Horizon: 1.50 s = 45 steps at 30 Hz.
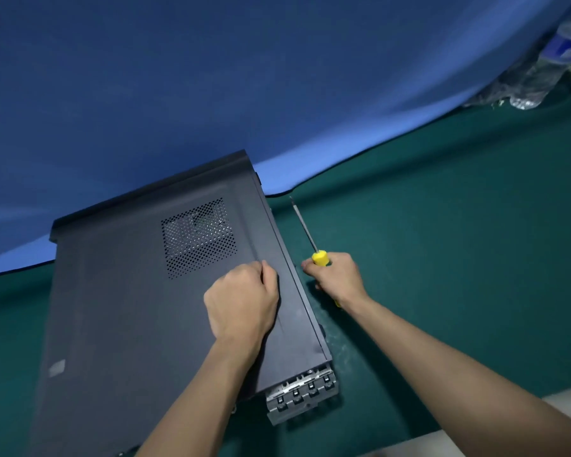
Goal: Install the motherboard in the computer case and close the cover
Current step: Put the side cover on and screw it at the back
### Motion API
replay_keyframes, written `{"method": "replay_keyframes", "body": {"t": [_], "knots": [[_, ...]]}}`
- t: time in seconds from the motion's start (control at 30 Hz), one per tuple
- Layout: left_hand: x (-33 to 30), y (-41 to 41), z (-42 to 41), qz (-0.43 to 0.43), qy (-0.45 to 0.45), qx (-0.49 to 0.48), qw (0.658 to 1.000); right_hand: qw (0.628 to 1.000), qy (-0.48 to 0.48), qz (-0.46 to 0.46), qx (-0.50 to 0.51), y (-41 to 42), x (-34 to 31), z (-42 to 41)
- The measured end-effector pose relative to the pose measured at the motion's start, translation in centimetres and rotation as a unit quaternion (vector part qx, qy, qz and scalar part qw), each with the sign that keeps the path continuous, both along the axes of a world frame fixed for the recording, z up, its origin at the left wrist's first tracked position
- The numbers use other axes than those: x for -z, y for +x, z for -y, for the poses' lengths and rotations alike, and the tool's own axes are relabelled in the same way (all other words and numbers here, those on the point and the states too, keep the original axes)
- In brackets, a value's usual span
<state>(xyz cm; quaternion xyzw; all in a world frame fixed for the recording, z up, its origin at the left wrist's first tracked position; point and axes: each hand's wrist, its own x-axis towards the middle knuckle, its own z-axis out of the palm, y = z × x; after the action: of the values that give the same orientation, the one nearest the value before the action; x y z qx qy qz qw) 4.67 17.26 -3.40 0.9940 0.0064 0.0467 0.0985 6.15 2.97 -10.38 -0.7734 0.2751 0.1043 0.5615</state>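
We can read no brand or writing anywhere: the pale sticker (57,368) on the cover is blank to us, and the blue label on the plastic bottle (561,49) at the far right corner is too blurred to make out. The bottle lies among crinkled clear plastic, and we cannot tell what it holds.

We see the computer case (139,318) lying on its side on the desk (442,242), its dark side cover (119,291) on top, with a perforated vent patch (198,237) through which only dim shapes show. At the near corner a grey metal bracket with clips (302,395) sticks out from under the cover.

Our left hand (241,301) rests on the cover near its right edge, fingers curled under, gripping nothing we can see. Our right hand (335,275) grips a yellow-handled screwdriver (310,245) just beside the case, its shaft pointing away.

The desk wears a dark green mat; a blue cloth (277,77) fills the background behind it.
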Motion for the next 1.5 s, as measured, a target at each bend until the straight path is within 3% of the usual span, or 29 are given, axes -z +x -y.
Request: {"method": "replay_keyframes", "body": {"t": [0.23,0.63,0.8,1.0,1.17,1.23,1.33,1.4,1.5], "knots": [[0.1,0.2,0.2,-0.015,-0.014,-0.012,1.000,0.993,-0.098,-0.039,-0.060,3.2,3.8,-1.0],[0.2,0.1,0.0,0.008,-0.016,-0.005,1.000,0.981,-0.161,-0.071,-0.076,4.4,4.7,-1.6],[0.1,1.9,0.2,0.014,-0.014,-0.020,1.000,0.995,-0.074,-0.043,-0.043,2.4,3.5,-0.5],[0.4,2.1,0.2,0.054,-0.010,-0.009,0.998,0.998,0.046,0.040,0.009,-2.9,-2.4,2.9],[-1.3,0.8,0.2,0.001,-0.070,-0.018,0.997,0.991,0.104,0.085,0.021,-7.6,-8.5,4.5],[-3.0,-0.2,0.6,-0.105,-0.193,-0.066,0.973,0.988,0.118,0.100,0.006,-9.0,-10.4,4.6],[-7.1,-3.0,1.8,-0.286,-0.426,-0.077,0.855,0.983,0.131,0.129,-0.014,-10.2,-12.7,4.0],[-9.8,-5.1,2.6,-0.318,-0.479,-0.033,0.817,0.978,0.147,0.143,-0.027,-10.8,-14.3,3.1],[-12.9,-8.2,3.2,-0.300,-0.505,0.014,0.809,0.969,0.177,0.164,-0.056,-12.0,-16.5,1.7]]}}
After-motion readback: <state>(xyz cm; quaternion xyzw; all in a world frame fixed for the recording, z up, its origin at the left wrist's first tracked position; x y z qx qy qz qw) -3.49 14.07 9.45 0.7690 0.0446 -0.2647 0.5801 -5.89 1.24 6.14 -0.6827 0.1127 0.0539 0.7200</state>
